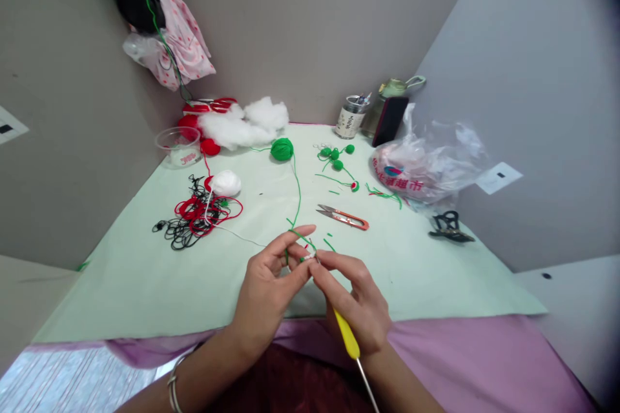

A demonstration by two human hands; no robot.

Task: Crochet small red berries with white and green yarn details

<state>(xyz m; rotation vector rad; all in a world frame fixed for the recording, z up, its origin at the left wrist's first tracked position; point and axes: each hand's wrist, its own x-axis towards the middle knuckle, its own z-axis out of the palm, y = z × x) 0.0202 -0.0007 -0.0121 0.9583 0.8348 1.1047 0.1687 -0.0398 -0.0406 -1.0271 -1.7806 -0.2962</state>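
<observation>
Near the table's front edge my left hand (271,277) pinches a small crocheted piece (309,258) in white and green, with a bit of red by it. Green yarn (297,197) runs over my left fingers from a green yarn ball (281,149). My right hand (356,297) is closed round a crochet hook (347,334) with a yellow handle, its tip at the piece. The metal shaft points down past my wrist. White yarn leads from a white yarn ball (225,183) towards my left hand. Thread snips (343,216) with orange handles lie just beyond my hands.
Tangled black and red yarn (186,219) lies left, near a clear plastic tub (179,147) and white stuffing (242,126). Small green crocheted balls (338,165) lie behind the snips. A pen tin (351,117), phone (390,121), plastic bag (426,164) and black hair clip (450,227) stand or lie right.
</observation>
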